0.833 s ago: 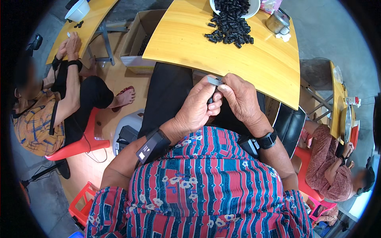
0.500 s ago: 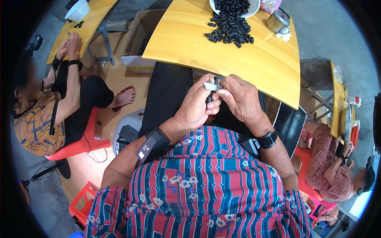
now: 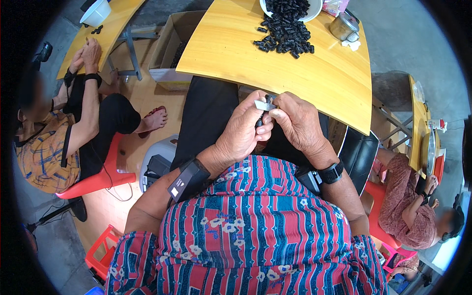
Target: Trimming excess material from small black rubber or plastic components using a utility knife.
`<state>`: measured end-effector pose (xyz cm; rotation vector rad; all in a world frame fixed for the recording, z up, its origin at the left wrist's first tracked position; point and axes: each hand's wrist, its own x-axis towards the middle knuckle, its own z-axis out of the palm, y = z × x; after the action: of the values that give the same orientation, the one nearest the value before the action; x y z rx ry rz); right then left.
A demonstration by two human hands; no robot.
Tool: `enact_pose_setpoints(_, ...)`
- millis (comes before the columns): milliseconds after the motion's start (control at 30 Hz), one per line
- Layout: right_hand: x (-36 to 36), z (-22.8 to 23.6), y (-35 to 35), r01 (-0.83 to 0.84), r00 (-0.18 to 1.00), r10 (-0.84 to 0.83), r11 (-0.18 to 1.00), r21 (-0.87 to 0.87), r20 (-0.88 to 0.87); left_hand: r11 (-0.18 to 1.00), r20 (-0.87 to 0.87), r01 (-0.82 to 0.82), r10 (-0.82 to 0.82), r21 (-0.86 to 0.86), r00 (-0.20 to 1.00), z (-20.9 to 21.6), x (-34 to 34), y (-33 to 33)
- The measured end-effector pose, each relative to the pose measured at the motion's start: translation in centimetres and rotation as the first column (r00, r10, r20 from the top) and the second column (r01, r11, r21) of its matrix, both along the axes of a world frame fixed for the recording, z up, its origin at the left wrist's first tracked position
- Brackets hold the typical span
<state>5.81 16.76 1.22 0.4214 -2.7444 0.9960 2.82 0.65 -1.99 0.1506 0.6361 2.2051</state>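
Observation:
Close to the front edge of the table, my left hand [image 3: 242, 125] is closed on a small black plastic part [image 3: 260, 119], held upright between thumb and fingers. My right hand [image 3: 301, 120] pinches a short, slanted metal knife blade [image 3: 265, 105], whose handle is hidden in the fingers. The blade lies across the upper end of the black part, its tip toward my left thumb. Whether its edge touches the part is too small to tell. Both hands are close together above my lap.
On the yellow table [image 3: 275, 88], a heap of black parts [image 3: 285, 37] spills from a white bowl [image 3: 314, 11]. A metal cup [image 3: 344, 27] stands to its right. An open cardboard box [image 3: 169, 73] is left of the table. Co-workers sit at left and right.
The blade has shifted slightly right and tilts a little differently across the black part. Both hands keep their grip in almost the same place.

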Motion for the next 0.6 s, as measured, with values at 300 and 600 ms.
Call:
enact_pose_setpoints(300,-0.22,-0.21,0.07,0.008,0.999,-0.009,1.000,0.017,0.046,1.000,0.019,-0.011,0.010,0.007,1.000,0.10,-0.01,0.15)
enact_pose_setpoints(600,-0.15,0.20,0.04,-0.013,0.999,0.013,1.000,0.009,0.033,1.000,0.002,-0.015,0.015,-0.019,1.000,0.38,-0.06,0.05)
